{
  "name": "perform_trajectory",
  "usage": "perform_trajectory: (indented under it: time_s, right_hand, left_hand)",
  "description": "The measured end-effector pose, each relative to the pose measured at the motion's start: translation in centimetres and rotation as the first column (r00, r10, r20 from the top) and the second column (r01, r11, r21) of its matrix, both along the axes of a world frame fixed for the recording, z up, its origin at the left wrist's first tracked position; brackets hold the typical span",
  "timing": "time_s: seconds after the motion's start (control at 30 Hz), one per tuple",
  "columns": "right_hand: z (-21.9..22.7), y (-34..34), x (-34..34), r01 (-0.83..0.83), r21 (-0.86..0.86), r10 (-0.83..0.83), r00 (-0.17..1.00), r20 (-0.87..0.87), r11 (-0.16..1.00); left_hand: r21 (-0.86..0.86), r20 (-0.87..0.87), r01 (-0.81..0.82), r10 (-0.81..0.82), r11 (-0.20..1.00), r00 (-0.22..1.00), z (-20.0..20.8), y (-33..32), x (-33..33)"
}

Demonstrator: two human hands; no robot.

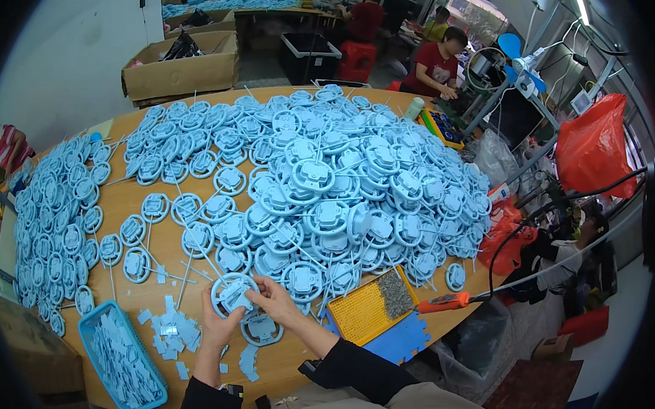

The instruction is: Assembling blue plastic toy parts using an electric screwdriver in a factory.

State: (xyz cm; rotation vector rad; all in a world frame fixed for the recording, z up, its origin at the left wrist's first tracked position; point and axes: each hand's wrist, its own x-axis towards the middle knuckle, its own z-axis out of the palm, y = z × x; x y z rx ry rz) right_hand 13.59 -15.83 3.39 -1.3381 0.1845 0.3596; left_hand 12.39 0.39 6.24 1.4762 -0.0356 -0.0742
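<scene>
Near the front edge of the table, both hands hold a light blue ring-shaped plastic part (228, 299) with a raised block in its middle. My left hand (216, 325) grips its left and lower rim. From the right, the fingers of my right hand (276, 302) close on the part's middle; whether a small piece is pinched there, I cannot tell. A similar ring part (261, 329) lies flat just under my right hand. Loose flat light blue pieces (170, 331) are scattered left of my hands. Behind them rises a big heap of ring parts (328, 182), many with thin rods.
A blue basket (160, 396) of flat pieces stands front left. To the right are a yellow tray (356, 312) with small grey metal bits and an orange-handled tool (444, 303) on a black cable. More ring parts (45, 225) cover the left side. Co-workers (430, 70) sit beyond.
</scene>
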Motion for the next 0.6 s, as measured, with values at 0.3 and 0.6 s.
perform_trajectory:
  time_s: [0.3,0.6]
  right_hand:
    - [1.1,-1.2,-0.1,-0.042,0.019,0.044,0.997,-0.063,0.999]
    - [2.1,-3.7,-0.5,0.206,0.074,-0.211,0.975,0.070,0.976]
  left_hand:
    - [-0.097,-0.088,0.153,-0.161,0.984,0.983,0.1,0.9,2.0]
    - [0.202,-0.064,0.308,-0.301,0.930,0.951,0.7,-2.9,4.7]
